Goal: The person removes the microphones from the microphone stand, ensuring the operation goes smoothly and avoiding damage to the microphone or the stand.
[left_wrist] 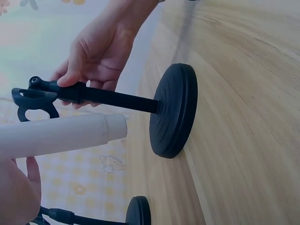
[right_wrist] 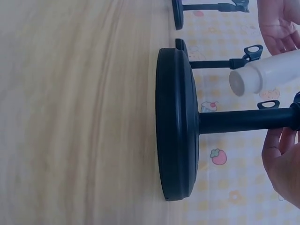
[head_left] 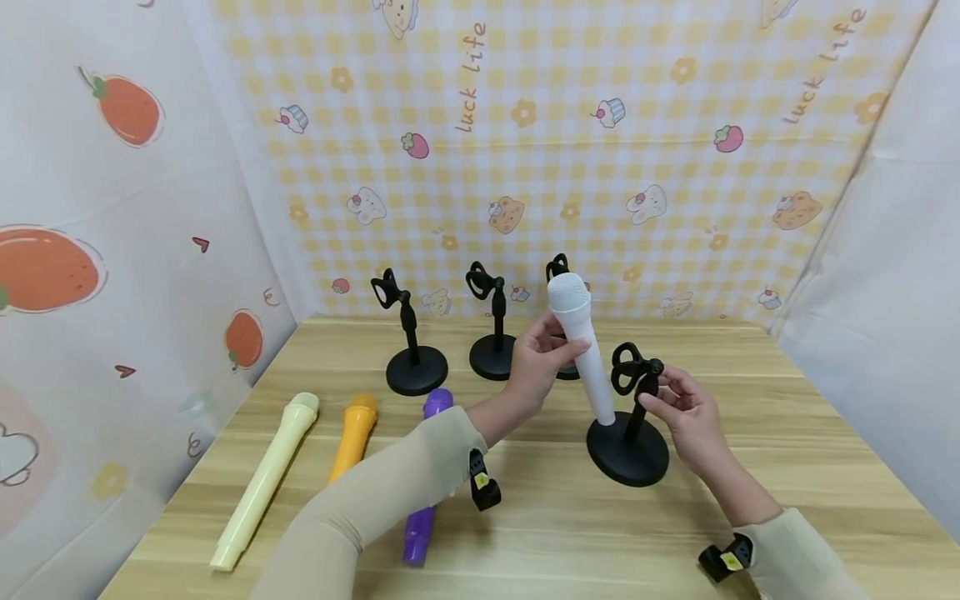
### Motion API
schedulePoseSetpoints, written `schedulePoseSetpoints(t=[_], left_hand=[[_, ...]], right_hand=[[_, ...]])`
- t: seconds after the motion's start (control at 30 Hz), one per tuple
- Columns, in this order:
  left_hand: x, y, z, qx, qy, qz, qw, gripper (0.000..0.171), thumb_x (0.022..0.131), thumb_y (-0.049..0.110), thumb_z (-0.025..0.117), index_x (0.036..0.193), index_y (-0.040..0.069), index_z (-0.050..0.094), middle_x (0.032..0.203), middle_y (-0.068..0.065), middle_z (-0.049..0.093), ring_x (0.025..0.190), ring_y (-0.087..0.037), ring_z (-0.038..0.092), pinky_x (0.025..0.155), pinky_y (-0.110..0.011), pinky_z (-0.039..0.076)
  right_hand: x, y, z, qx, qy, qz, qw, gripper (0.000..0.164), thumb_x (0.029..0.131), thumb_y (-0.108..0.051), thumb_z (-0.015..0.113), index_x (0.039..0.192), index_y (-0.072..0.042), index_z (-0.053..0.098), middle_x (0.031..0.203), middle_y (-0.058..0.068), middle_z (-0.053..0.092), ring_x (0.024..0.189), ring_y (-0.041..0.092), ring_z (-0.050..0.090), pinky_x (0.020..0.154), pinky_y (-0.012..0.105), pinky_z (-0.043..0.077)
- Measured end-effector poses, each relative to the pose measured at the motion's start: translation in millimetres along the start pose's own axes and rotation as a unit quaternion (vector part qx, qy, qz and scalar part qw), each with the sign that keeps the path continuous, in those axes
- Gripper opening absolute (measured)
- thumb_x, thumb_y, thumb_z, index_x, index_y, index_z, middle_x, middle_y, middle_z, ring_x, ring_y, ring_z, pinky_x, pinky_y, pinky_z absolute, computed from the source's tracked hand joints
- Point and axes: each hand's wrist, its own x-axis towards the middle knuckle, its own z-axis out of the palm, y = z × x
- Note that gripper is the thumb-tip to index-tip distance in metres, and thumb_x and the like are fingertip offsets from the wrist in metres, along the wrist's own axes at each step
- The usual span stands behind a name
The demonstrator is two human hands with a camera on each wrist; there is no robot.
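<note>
A white toy microphone (head_left: pixel 592 367) is held by my left hand (head_left: pixel 536 362), thumb and fingers round its upper body, its grille end up and its tail slanting down. The black microphone stand (head_left: pixel 628 457) is upright on the table, just right of the microphone. My right hand (head_left: pixel 692 421) pinches the top of its pole, below the clip (head_left: pixel 627 367). In the left wrist view the microphone's tail (left_wrist: pixel 115 127) hangs beside the pole, above the round base (left_wrist: pixel 176 110). The right wrist view shows the clip cut off by the frame edge.
Behind stand three more black stands, one on the left (head_left: pixel 416 371), one in the middle (head_left: pixel 492 358), one partly hidden behind my left hand. Yellow (head_left: pixel 262 487), orange (head_left: pixel 352 437) and purple (head_left: pixel 417 533) microphones lie on the wooden table (head_left: pixel 525 533), the latter two partly covered by my left arm.
</note>
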Motion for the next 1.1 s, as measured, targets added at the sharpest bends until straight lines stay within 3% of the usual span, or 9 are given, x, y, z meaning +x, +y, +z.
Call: schedulePoseSetpoints(t=[0.23, 0.77, 1.1], left_hand=[[-2.0, 6.8, -1.0, 0.004, 0.004, -0.025, 0.9997, 0.034, 0.085, -0.001, 0.072, 0.117, -0.001, 0.062, 0.1, -0.002, 0.066, 0.084, -0.014, 0.061, 0.075, -0.038, 0.057], [-2.5, 1.5, -3.4, 0.001, 0.024, -0.067, 0.9974, 0.032, 0.083, 0.002, 0.075, 0.113, 0.004, 0.066, 0.094, -0.004, 0.066, 0.084, -0.018, 0.065, 0.069, -0.037, 0.057], [-8.4, 4.7, -7.0, 0.033, 0.035, -0.098, 0.9941, 0.031, 0.081, 0.007, 0.079, 0.109, 0.007, 0.068, 0.093, -0.005, 0.066, 0.083, -0.017, 0.064, 0.064, -0.031, 0.056]], right_hand=[[0.2, -2.7, -1.3, -0.015, -0.002, 0.01, 1.0, 0.035, 0.087, 0.014, 0.063, 0.108, -0.013, 0.068, 0.098, -0.003, 0.064, 0.086, 0.009, 0.065, 0.077, 0.02, 0.053], [0.2, -1.0, -2.9, 0.013, -0.009, 0.0, 1.0, 0.037, 0.086, 0.019, 0.061, 0.107, -0.011, 0.068, 0.099, -0.002, 0.065, 0.086, 0.009, 0.063, 0.076, 0.02, 0.054], [0.5, -2.8, -2.9, 0.02, -0.006, 0.01, 1.0, 0.037, 0.086, 0.018, 0.061, 0.104, -0.013, 0.068, 0.097, -0.004, 0.066, 0.087, 0.008, 0.064, 0.076, 0.02, 0.054]])
